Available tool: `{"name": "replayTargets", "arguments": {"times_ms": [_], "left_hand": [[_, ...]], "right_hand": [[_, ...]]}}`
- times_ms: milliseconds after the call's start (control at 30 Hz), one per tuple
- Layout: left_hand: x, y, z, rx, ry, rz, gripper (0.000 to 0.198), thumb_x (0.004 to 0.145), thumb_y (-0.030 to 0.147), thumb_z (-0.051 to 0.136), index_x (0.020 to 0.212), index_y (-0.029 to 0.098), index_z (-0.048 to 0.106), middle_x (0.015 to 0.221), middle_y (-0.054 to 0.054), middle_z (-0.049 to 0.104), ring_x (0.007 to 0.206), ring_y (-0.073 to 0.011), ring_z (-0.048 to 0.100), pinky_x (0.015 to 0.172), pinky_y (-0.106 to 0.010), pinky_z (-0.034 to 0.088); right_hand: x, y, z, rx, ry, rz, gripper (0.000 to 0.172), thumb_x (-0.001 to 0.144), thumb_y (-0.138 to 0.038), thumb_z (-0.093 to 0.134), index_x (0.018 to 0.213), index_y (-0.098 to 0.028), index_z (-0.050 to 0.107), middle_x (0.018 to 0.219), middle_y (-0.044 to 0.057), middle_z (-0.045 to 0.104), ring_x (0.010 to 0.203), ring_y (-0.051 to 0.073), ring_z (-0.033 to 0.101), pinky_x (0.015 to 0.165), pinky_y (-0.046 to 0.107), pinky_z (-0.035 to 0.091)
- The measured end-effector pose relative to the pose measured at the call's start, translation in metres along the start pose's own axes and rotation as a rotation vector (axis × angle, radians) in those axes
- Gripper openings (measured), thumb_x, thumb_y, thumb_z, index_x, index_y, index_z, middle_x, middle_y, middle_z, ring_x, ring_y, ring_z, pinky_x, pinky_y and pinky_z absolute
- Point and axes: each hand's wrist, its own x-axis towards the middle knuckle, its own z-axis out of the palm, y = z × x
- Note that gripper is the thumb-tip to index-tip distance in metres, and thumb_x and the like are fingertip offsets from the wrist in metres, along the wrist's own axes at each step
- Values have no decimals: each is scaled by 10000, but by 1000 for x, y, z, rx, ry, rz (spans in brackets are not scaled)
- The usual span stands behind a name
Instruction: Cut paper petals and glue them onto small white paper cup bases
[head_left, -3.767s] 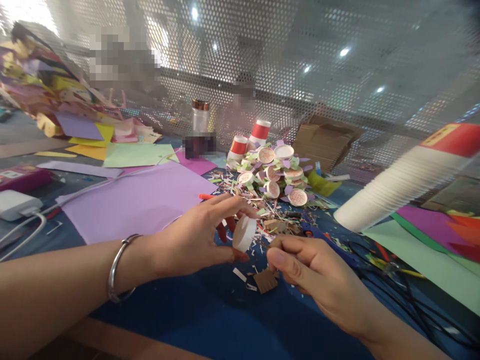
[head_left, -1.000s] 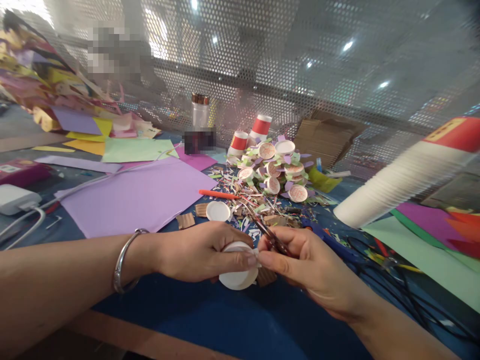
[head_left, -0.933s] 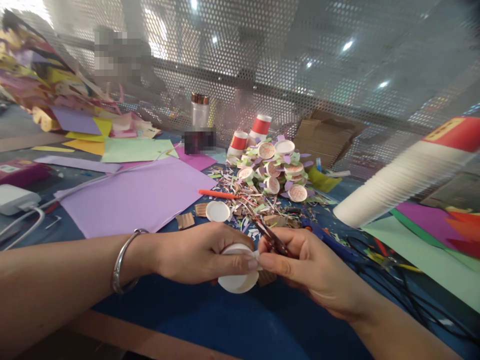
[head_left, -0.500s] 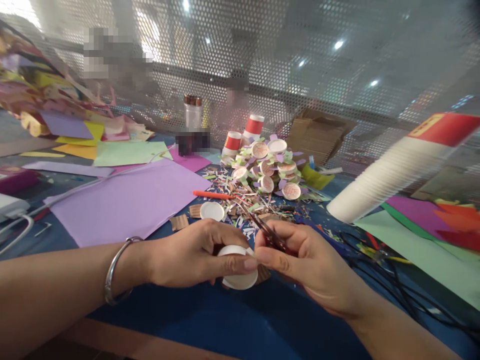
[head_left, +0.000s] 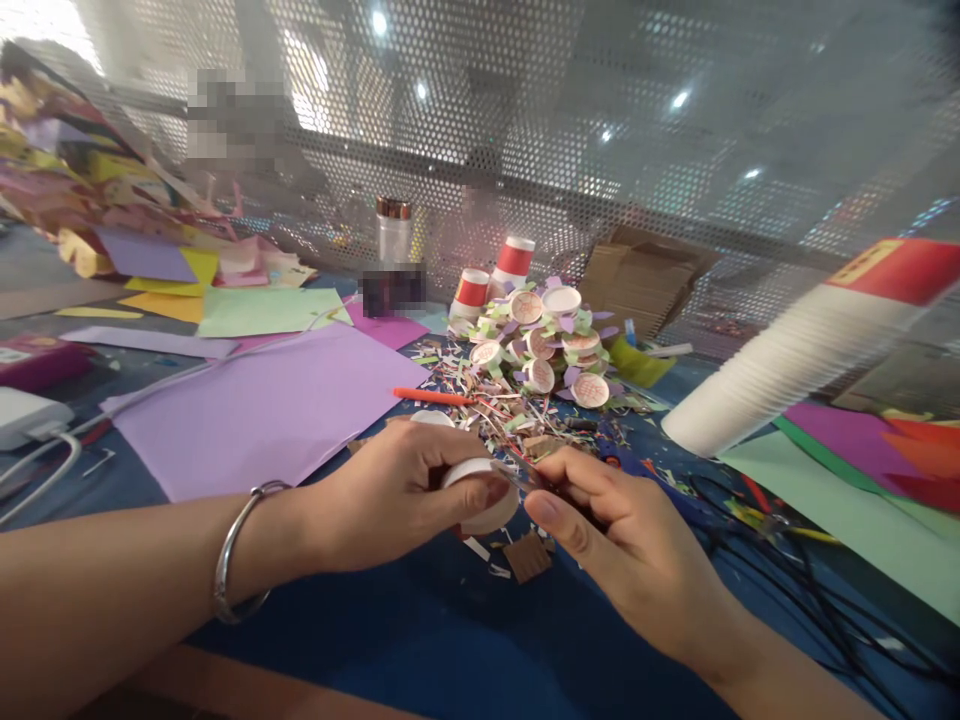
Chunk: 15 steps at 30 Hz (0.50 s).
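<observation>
My left hand (head_left: 409,500), wearing a silver bangle, is closed around a cut-down white paper cup base (head_left: 491,512), its thumb laid across the top. In my right hand (head_left: 619,540) is a pair of scissors (head_left: 521,468), the blades pointing left at the cup's rim. My fingers hide the handles. Behind my left hand, partly covered, lies another white cup base (head_left: 433,418). A scrap of brown corrugated cardboard (head_left: 528,557) rests on the blue table just below the held piece.
Paper clippings (head_left: 517,420) and an orange pen (head_left: 431,396) lie beyond my hands, before a heap of decorated cup bases (head_left: 551,340). A tall stack of paper cups (head_left: 795,350) leans at right, near black cables (head_left: 802,590). Purple paper (head_left: 277,400) covers the left side.
The scissors have swung from pointing up beside my right fingers to lie with their blades at the cup's rim. My right fingertips have come off the rim.
</observation>
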Motion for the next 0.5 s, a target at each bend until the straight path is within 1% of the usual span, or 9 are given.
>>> {"name": "replayTargets", "arguments": {"times_ms": [100, 233, 367, 500], "left_hand": [[-1, 3, 1, 88, 18, 50, 319, 1000, 313, 523, 758, 149, 649, 696, 17, 602, 663, -90, 505, 623, -227, 376], [-1, 3, 2, 132, 47, 89, 329, 983, 336, 560, 743, 138, 669, 668, 21, 585, 644, -85, 497, 612, -224, 369], [-1, 1, 3, 158, 62, 145, 289, 978, 312, 575, 803, 131, 718, 703, 8, 614, 675, -93, 525, 647, -229, 386], [1, -1, 3, 104, 41, 122, 312, 984, 339, 582, 802, 124, 716, 718, -7, 628, 684, -102, 537, 653, -235, 400]], "right_hand": [[0, -2, 2, -60, -6, -41, 301, 1002, -485, 561, 854, -222, 571, 672, -52, 515, 583, 107, 462, 533, 251, 357], [-2, -4, 2, -129, 14, -102, 291, 1009, -443, 566, 815, -227, 545, 670, -54, 542, 581, 101, 479, 536, 246, 357], [-2, -4, 1, -148, 17, -140, 281, 1015, -418, 564, 806, -232, 538, 651, -57, 561, 563, 99, 491, 528, 246, 361], [-3, -5, 1, -148, 22, -149, 270, 1020, -416, 558, 822, -231, 558, 642, -55, 579, 546, 96, 503, 514, 246, 365]]}}
